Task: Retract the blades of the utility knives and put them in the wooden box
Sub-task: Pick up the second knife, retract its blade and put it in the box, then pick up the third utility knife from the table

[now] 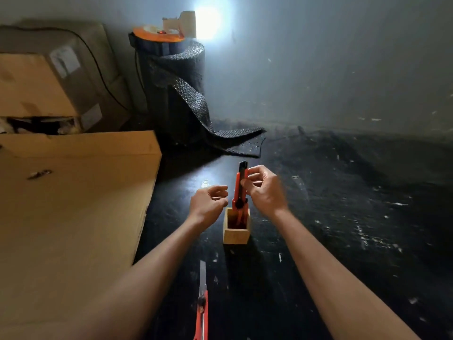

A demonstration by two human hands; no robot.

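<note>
A small wooden box (235, 235) stands open-topped on the dark floor. A red utility knife (239, 190) stands upright in it, its black end pointing up and its lower end inside the box. My right hand (264, 190) pinches the knife near its top with fingertips. My left hand (208, 204) hovers just left of the box, fingers loosely curled, holding nothing. A second red utility knife (202, 312) lies on the floor near the bottom edge, between my forearms, with its metal blade extended away from me.
A large cardboard box (73, 217) fills the left side, with more cartons (36, 84) behind it. A roll of black bubble wrap (176, 89) stands by the wall, its loose end trailing onto the floor. An orange reel (157, 35) sits on top.
</note>
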